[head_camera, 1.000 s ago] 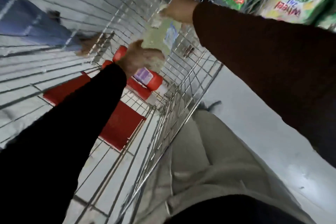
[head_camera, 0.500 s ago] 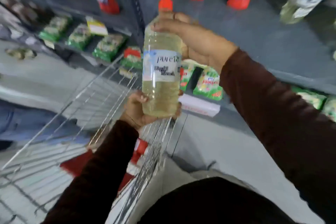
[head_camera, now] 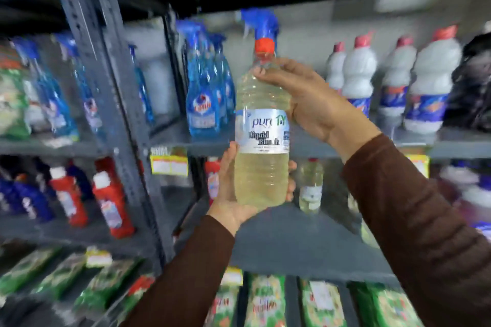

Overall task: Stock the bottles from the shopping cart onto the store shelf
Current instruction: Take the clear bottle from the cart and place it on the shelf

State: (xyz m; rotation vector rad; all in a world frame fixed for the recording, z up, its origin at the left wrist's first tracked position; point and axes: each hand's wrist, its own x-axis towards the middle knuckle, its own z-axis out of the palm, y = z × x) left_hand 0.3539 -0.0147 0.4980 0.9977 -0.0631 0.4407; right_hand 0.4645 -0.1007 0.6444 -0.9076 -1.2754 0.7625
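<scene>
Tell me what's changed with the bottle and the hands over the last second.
A second ago both hands reached down into the shopping cart. Since then they have lifted out the liquid bleach bottle and raised it in front of the shelf; the cart is out of view now. Same as half a second ago: left hand under the base, right hand near the neck, bottle upright.

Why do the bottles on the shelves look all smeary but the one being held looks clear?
Head view: the held bottle is fairly sharp, its label partly readable, while the blue spray bottles, red bottles and white bottles smear with motion blur, worst at the left edge; the wide lens tilts the shelf post.
</scene>
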